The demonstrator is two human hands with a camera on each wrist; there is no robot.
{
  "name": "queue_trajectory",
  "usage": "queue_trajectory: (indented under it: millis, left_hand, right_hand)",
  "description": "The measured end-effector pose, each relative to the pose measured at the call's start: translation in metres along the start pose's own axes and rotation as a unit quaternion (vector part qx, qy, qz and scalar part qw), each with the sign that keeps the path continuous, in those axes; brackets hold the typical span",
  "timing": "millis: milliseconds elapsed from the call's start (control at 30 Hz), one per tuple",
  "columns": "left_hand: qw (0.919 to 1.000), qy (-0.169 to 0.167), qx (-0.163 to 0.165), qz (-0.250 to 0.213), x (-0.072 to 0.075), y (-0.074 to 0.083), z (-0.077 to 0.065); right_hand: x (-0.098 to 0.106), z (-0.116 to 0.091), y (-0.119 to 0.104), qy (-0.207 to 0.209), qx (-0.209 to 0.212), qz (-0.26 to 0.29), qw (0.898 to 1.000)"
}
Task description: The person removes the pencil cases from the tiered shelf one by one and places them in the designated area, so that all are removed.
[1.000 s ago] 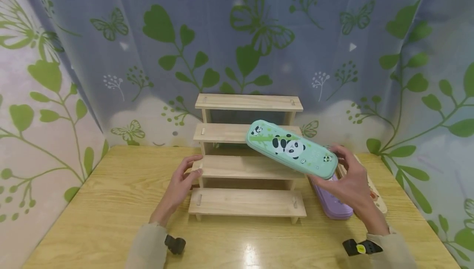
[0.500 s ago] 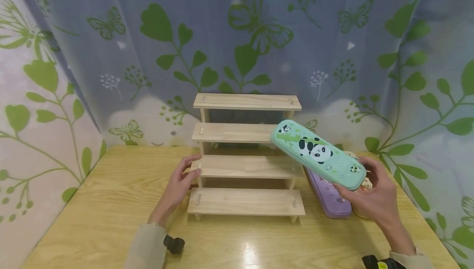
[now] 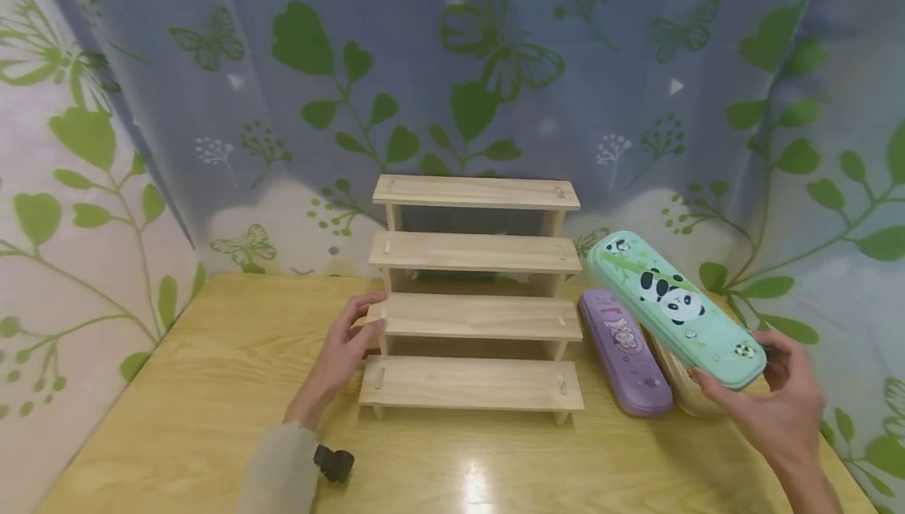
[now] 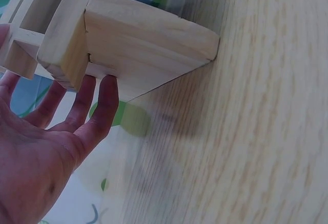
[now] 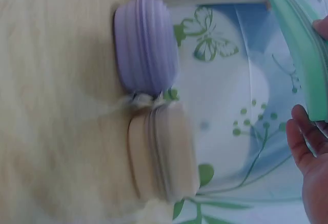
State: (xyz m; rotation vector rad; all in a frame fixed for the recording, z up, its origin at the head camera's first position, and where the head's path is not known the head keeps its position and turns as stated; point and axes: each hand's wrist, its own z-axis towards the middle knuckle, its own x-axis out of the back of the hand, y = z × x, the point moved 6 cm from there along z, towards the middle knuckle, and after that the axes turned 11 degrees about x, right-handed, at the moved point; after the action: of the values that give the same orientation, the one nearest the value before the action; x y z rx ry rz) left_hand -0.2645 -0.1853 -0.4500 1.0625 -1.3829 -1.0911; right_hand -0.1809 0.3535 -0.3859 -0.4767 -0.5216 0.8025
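My right hand (image 3: 781, 396) grips the near end of a mint-green zip pencil case (image 3: 679, 317) with a panda design, fingers on one side and thumb on the other. The case is raised and tilted, its far end pointing up and left. In the right wrist view the green case (image 5: 300, 44) shows side-on, with part of the hand (image 5: 315, 157) at its end. My left hand (image 3: 345, 345) holds the left end of a step of a four-tier wooden display rack (image 3: 474, 316). Fingers (image 4: 105, 106) reach behind the step's end in the left wrist view.
A purple pencil case (image 3: 622, 353) lies right of the rack on the wooden table (image 3: 269, 325). Beside it a cream case (image 3: 696, 394) is partly hidden under the raised green one. A patterned curtain (image 3: 495, 66) hangs behind and at both sides.
My right hand has carried the green case to the right, away from the rack to over the cream case, uncovering the purple one. My left hand stays on the rack.
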Motion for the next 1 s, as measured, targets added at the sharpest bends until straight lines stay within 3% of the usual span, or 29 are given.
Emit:
queue_trajectory:
  millis: [333,667,1000]
  left_hand:
    - [0.9997,0.007,0.006,0.021,0.000,0.000,-0.001]
    - [0.9996,0.011,0.008,0.024,0.000,-0.001,-0.003]
    - [0.9997,0.009,0.007,0.020,-0.001,0.001,-0.002]
  right_hand:
    - [0.030,-0.013,0.028,0.026,-0.063,-0.095,0.993]
    - [0.053,-0.028,0.060,0.006,-0.207,-0.197,0.958]
    - [0.069,-0.030,0.082,-0.046,-0.269,-0.242,0.931]
